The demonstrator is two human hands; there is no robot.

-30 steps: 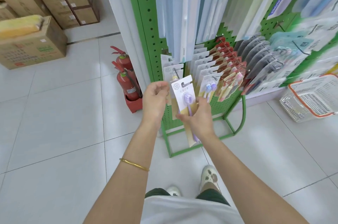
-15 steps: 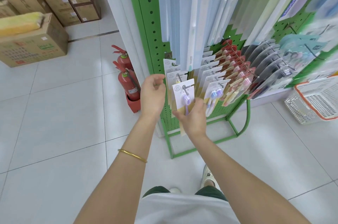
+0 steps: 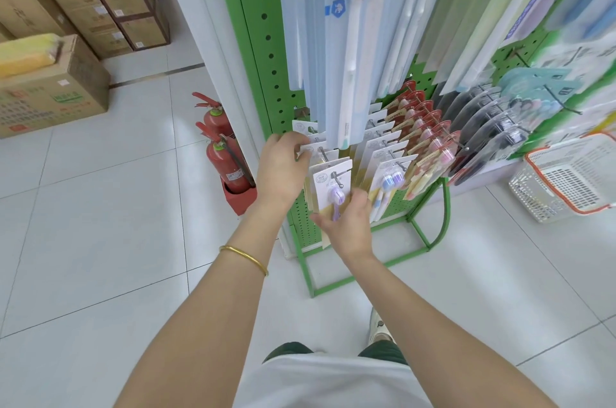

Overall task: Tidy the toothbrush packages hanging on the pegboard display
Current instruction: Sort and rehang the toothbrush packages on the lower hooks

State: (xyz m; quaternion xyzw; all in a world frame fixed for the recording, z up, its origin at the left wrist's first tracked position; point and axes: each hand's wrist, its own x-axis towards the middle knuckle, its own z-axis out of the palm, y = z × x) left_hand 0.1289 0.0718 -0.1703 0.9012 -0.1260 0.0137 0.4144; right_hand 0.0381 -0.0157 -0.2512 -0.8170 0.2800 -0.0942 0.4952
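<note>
Honestly, left hand pinched the rear white cardboard packs, right hand gripped the front purple-toothbrush card; I'd have pushed it squarely back along its metal peg.

two red fire extinguishers beside stand; cardboard boxes far left; white basket right.

The green pegboard display stands at my twelve o'clock, raised on a green tube frame that sits on the white tiled floor. Rows of toothbrush packages hang from its pegs, with the purple toothbrush package frontmost on the left row. On the floor, two red fire extinguishers stand at eleven o'clock, cardboard boxes at ten and a white basket at two.
</note>
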